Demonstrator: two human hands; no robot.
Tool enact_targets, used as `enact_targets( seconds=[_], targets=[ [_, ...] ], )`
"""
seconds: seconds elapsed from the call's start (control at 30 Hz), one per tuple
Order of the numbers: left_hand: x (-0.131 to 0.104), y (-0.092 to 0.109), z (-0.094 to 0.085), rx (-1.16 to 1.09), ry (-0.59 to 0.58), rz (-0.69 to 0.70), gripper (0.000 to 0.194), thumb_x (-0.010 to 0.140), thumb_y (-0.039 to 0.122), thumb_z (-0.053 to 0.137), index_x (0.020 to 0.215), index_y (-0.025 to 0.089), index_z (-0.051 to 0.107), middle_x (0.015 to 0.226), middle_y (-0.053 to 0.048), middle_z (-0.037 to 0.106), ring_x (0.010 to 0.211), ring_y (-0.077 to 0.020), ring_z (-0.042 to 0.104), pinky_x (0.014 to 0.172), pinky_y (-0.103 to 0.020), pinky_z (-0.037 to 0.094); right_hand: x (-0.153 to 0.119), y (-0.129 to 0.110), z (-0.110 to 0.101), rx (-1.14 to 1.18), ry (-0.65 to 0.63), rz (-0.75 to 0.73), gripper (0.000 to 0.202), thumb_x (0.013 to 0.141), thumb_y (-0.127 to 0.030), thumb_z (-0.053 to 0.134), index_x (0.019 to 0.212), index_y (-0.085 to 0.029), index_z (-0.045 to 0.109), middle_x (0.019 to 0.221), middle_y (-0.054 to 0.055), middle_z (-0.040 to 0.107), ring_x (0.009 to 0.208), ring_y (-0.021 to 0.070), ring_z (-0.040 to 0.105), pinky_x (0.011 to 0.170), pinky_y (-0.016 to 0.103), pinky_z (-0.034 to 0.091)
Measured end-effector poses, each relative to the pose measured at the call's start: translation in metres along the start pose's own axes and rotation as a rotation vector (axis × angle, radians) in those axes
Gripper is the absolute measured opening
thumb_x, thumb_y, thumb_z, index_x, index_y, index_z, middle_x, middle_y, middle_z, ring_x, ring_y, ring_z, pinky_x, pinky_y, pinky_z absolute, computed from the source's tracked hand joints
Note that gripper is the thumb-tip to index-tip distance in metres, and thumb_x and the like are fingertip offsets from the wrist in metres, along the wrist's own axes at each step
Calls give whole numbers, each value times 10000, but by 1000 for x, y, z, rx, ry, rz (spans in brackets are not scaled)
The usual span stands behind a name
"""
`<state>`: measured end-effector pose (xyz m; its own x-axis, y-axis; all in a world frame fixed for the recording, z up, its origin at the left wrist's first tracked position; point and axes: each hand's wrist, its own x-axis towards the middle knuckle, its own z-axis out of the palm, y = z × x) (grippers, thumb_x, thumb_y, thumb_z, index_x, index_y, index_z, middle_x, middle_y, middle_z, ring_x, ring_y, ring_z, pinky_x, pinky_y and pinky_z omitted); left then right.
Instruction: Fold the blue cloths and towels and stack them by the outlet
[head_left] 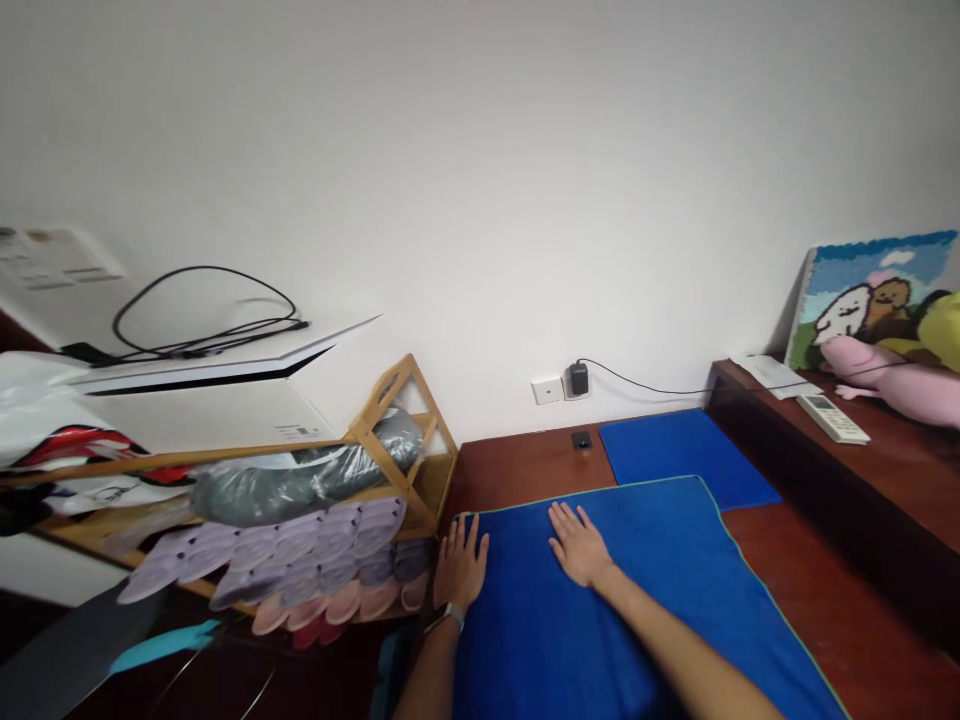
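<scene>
A blue cloth (pixel 555 620) with a light green edge lies spread over a reddish-brown wooden surface (pixel 517 470). On its far left corner rests my left hand (pixel 460 568), fingers apart and a watch on the wrist. My right hand (pixel 580 545) lies flat near the cloth's far edge, with its fingers spread. Neither hand grips anything that shows. Behind the cloth, and partly under its far right corner, is a flat blue mat (pixel 686 450).
To the left stands a wooden rack (pixel 427 455) with purple and pink slippers (pixel 330 535) and a white box (pixel 225 405). A raised ledge at the right holds a remote (pixel 834 418), a picture (pixel 862 300) and a pink plush toy (pixel 892 380). A charger (pixel 578 378) sits in the wall.
</scene>
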<state>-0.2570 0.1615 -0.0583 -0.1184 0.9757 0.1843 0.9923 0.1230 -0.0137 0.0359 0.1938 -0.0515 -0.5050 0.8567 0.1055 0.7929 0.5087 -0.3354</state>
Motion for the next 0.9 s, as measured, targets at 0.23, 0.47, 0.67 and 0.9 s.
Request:
enact_targets(
  seconds=[0.23,0.47,0.67,0.9],
  targets=[
    [3,-1,4,5,35,-5,623,1076,467,299,1608,185,457,1697,-140,394,1569,-317,363,1254,-528,331,-74,184,-77,-215,14,343,663,1058,-479,246,1668,-231,324,1728,47,297,1618,257,230,1317,520,165],
    [3,4,-6,49,41,0,623,1057,431,293,1604,185,460,1668,-138,446,1554,-306,393,1230,-527,367,-122,272,-96,-155,144,560,648,1065,-497,196,1646,-287,392,1729,62,328,1607,263,271,1303,526,202],
    [2,13,-34,17,108,33,551,1025,318,310,1412,152,665,1484,-156,648,1406,-313,571,1194,-504,427,-127,272,-93,-14,294,500,647,1067,-516,196,1579,-271,507,1630,59,511,1565,226,369,1305,497,224],
    [-84,212,-70,-389,33,343,437,980,175,397,1202,253,765,1210,-119,744,1164,-289,675,1060,-482,531,-129,274,-97,81,369,466,591,1053,-452,264,1459,-237,637,1527,80,623,1488,238,485,1284,489,277]
  ],
)
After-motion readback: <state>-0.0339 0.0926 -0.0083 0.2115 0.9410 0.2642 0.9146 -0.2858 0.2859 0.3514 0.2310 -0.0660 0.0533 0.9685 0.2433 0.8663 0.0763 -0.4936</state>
